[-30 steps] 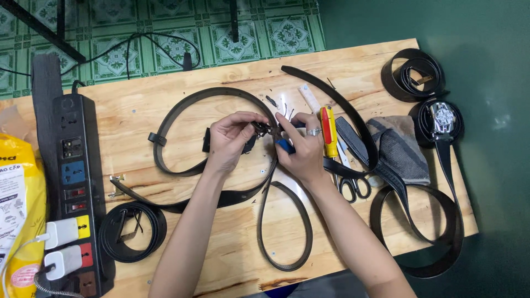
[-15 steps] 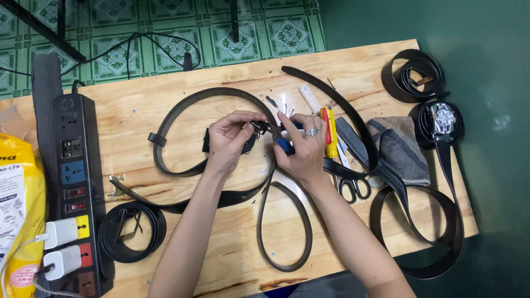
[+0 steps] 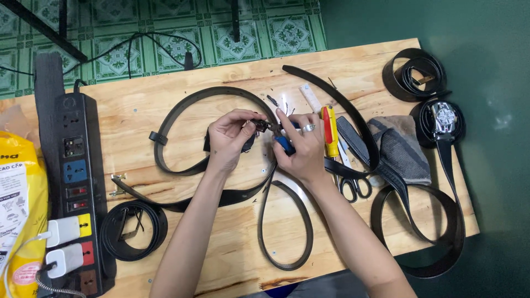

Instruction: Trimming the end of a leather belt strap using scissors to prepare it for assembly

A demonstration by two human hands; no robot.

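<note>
Black leather belt loops across the middle of the wooden table, its buckle raised at centre between both hands. Left hand has fingers clamped on the buckle end; right hand, ringed, pinches a blue-handled tool against the metal, tip hidden. To do this well, I judge, the left should hold the buckle steady while the right works with small, controlled pressure. At three o'clock lie a screwdriver, scissors and a grey cloth; at nine o'clock, a power strip; at seven o'clock, a coiled belt.
</note>
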